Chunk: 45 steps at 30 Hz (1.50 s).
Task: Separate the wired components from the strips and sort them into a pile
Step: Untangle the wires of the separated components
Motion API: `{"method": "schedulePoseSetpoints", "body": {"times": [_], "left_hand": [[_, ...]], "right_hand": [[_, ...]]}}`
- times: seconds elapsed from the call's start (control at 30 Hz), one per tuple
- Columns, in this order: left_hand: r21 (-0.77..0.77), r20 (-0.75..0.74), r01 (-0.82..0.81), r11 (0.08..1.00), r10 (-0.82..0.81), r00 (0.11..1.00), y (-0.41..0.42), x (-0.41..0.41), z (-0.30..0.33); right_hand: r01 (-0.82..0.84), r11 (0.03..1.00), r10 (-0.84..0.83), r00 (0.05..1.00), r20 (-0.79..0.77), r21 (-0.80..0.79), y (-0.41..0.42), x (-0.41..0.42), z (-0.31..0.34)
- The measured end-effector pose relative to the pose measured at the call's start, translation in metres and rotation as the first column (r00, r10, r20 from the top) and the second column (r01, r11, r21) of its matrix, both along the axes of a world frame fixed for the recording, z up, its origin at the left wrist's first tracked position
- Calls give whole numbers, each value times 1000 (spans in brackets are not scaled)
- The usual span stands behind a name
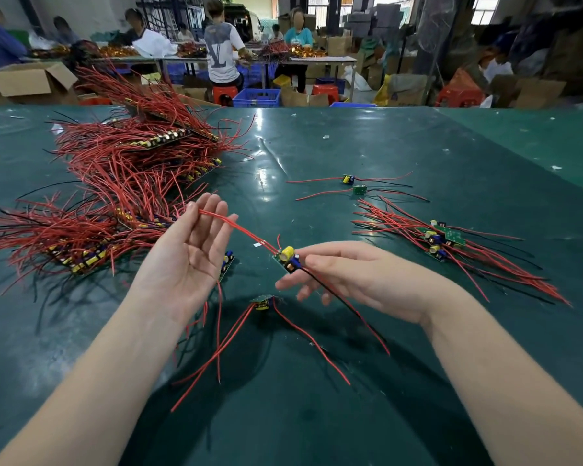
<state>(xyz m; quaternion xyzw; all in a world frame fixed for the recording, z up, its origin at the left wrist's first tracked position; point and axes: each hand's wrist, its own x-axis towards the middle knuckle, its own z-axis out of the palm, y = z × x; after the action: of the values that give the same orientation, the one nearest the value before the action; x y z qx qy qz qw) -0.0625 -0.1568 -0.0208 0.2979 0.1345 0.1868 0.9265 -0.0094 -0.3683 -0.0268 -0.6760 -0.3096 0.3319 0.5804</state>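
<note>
My right hand (354, 280) pinches a small green wired component (287, 258) with a yellow capacitor, held above the green table. Its red wires run up-left across the fingers of my left hand (189, 250), which is palm up with straight fingers. A black and a red wire trail down-right from it under my right hand. Two loose components lie below: one (262, 302) between my hands, another (228, 262) partly hidden behind my left hand. Uncut strips (122, 169) with masses of red wires lie at the left. A sorted pile (440, 240) sits at the right.
Two single components (354, 185) lie at centre right on the green table (317, 415). Small white scraps dot the surface. Beyond the far edge are cardboard boxes (27, 82), blue crates, red stools and several people at other tables.
</note>
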Motion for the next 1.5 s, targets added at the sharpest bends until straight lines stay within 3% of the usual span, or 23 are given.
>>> {"method": "schedulePoseSetpoints", "body": {"times": [0.17,0.47,0.93,1.13,1.23,1.37,1.43,1.5], "left_hand": [[-25,-14,14,1000,-14,1000,0,0,-1],[-25,-56,-9,1000,7,998,-2,0,-2],[-22,-109,-9,1000,6,994,-5,-1,-3],[24,-19,16,1000,-15,1000,-2,-1,-2],[85,25,84,993,-87,996,-1,-1,-3],[195,-6,167,967,-169,986,0,-4,-4],[257,-18,167,952,-168,986,-2,-5,-4],[342,-37,157,927,-154,987,-3,-5,-5]], "right_hand": [[-39,976,71,987,-142,214,8,-6,-4],[32,941,50,971,-234,336,14,-11,-3],[30,914,69,971,-228,405,15,-16,-2],[72,939,-6,982,-191,337,7,-13,7],[130,961,-105,988,-112,243,-4,-8,15],[331,926,-361,917,168,179,-22,2,28],[467,865,-501,793,347,184,-34,10,32],[630,758,-603,578,550,169,-48,20,30]]}}
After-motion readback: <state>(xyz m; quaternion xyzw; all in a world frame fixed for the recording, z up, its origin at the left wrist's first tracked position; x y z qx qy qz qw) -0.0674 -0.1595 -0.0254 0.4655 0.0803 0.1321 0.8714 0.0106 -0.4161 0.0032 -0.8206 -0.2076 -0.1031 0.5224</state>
